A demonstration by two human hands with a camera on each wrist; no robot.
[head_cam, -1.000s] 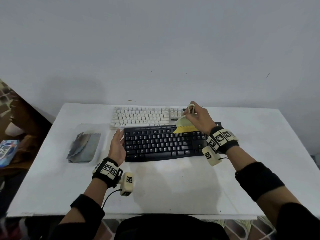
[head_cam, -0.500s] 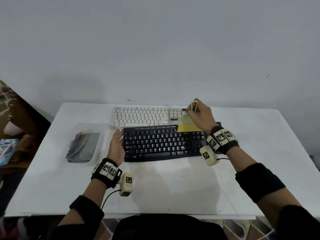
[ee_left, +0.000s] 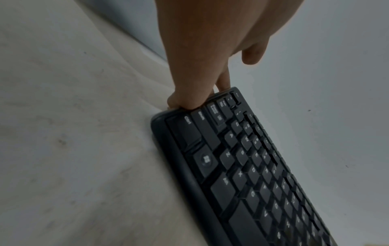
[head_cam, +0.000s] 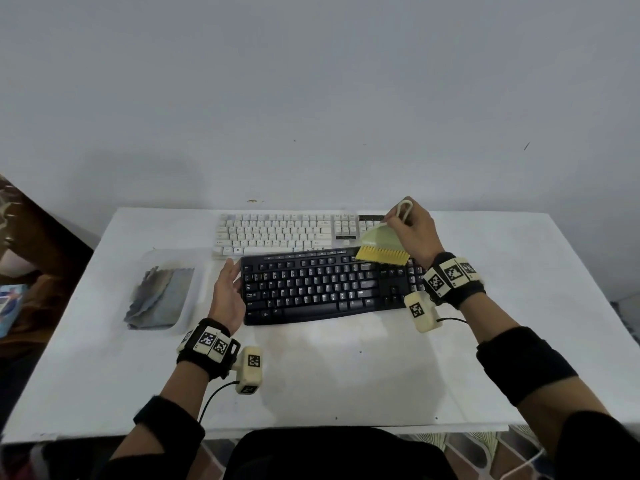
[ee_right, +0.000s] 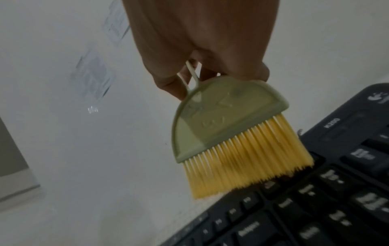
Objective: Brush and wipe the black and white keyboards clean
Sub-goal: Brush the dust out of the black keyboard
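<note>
A black keyboard (head_cam: pixel 322 289) lies on the white table, and a white keyboard (head_cam: pixel 277 233) lies just behind it. My right hand (head_cam: pixel 412 230) grips the thin looped handle of a small green brush (head_cam: pixel 381 242). Its yellow bristles touch the black keyboard's top row, right of centre. In the right wrist view the brush (ee_right: pixel 231 129) hangs from my fingers (ee_right: pixel 168 83), bristle tips on the keys (ee_right: pixel 315 208). My left hand (head_cam: pixel 227 289) stands on its side against the black keyboard's left end. In the left wrist view its fingertips (ee_left: pixel 185 101) press that edge (ee_left: pixel 160 119), thumb free.
A clear plastic tray (head_cam: pixel 202 271) holding a crumpled grey cloth (head_cam: pixel 159 296) sits left of the keyboards, close to my left hand. The table (head_cam: pixel 346 375) ends at a grey wall behind. Brown clutter lies beyond the table's left edge.
The brush has shifted slightly right along the black keyboard's top row and its bristle edge has levelled out. My left hand stays at the keyboard's left end.
</note>
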